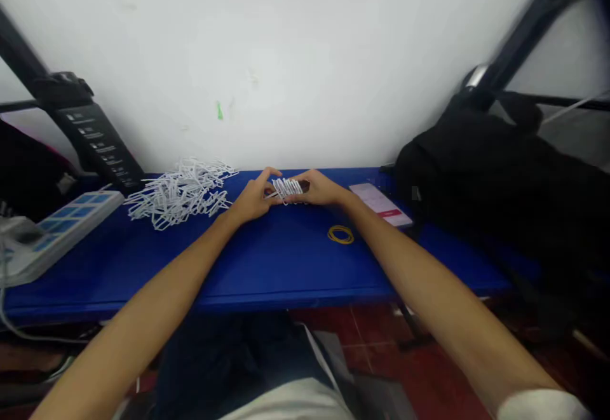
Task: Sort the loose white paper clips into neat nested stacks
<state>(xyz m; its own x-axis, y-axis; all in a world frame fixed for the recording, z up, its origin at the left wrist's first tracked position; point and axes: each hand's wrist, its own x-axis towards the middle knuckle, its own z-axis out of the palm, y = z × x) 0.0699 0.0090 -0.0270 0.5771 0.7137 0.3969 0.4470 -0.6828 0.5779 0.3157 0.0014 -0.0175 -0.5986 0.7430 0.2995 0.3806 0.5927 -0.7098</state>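
Note:
Between my two hands is a row of thin white bent wire pieces (288, 188), stacked side by side just above the blue tabletop. My left hand (255, 199) grips the left end of the row, its forefinger arched over the top and its thumb below. My right hand (320, 187) is wrapped round the right end, and its fingers hide part of the pieces. To the left of my left hand lies a loose, tangled heap of similar white pieces (183, 192). Several yellow rubber bands (340, 234) rest on the tabletop below my right wrist.
The blue table (286, 267) stands against a white wall. At its left are a white power strip (71, 223) and a dark upright panel with labels (100, 147). Right of my right forearm lie a phone-like flat device (379, 203) and a large black bag (486, 172).

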